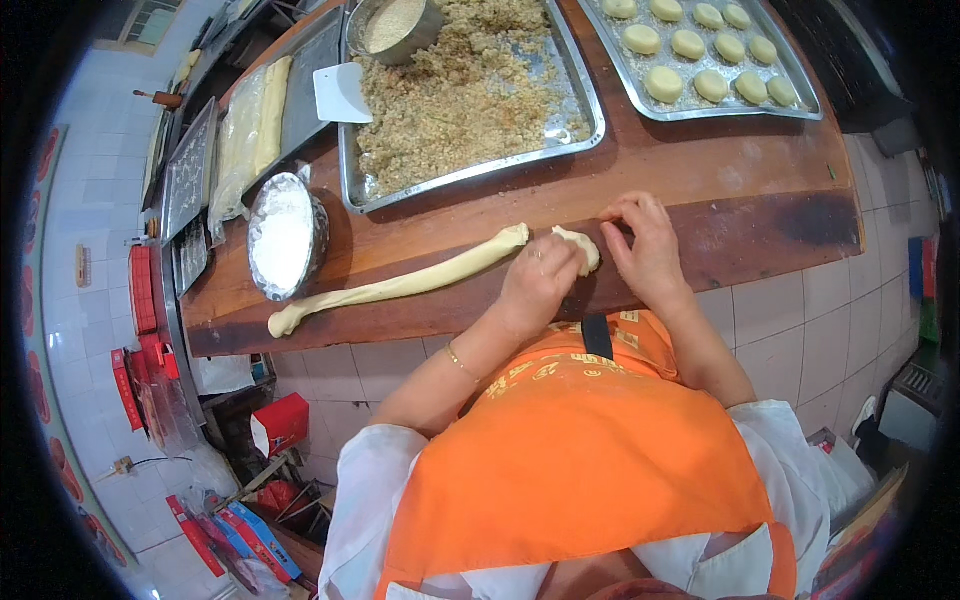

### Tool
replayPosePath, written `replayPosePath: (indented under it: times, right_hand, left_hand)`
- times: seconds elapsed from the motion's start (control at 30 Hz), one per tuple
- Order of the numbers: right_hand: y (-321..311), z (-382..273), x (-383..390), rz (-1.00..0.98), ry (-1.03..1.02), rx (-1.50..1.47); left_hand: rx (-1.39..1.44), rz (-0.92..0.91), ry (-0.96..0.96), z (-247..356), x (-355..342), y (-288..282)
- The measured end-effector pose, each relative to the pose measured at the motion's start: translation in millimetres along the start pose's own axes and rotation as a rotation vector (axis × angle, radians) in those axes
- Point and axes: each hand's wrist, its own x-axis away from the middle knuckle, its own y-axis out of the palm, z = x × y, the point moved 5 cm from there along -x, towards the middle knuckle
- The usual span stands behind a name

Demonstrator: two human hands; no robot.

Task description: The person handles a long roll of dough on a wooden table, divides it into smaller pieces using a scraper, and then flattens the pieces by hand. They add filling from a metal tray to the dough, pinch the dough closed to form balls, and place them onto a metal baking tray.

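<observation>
A long rope of pale dough [400, 280] lies slantwise along the near part of the wooden table. At its right end my left hand [540, 283] is closed, its curled fingers against a small piece of dough [580, 247]. Just right of that piece, my right hand [648, 252] is raised a little over the table. Its fingers are bent, with a gap between thumb and forefinger, and nothing shows in them. The left fingertips are partly hidden behind the knuckles.
Beyond my hands stands a metal tray [470, 168] of crumbly filling, with a metal bowl [418, 45] and a white scraper [340, 95]. Round dough cakes fill another tray [700, 113] at far right. A flour bowl [287, 235] and wrapped dough [250, 130] are left.
</observation>
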Motion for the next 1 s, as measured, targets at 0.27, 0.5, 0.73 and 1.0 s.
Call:
replayPosePath:
  times: [0.27, 0.5, 0.73, 1.0]
  right_hand:
    - [-34.3, 5.4, 4.5, 0.178, 0.156, -0.266]
    - [-52.1, 13.6, -1.1, 0.260, 0.058, -0.211]
    - [-50.6, 16.8, -11.1, 0.330, 0.075, -0.329]
    - [-63.0, -12.5, -16.0, 0.293, -0.063, -0.238]
  left_hand:
    - [0.200, -0.125, -0.288, -24.0, -33.4, -5.6]
    - [-0.081, -0.377, -0.025, -7.8, -68.3, 50.7]
    - [-0.158, -0.423, -0.022, -13.7, -80.2, 59.6]
    - [-0.113, -0.420, 0.071, -27.2, -94.4, 64.0]
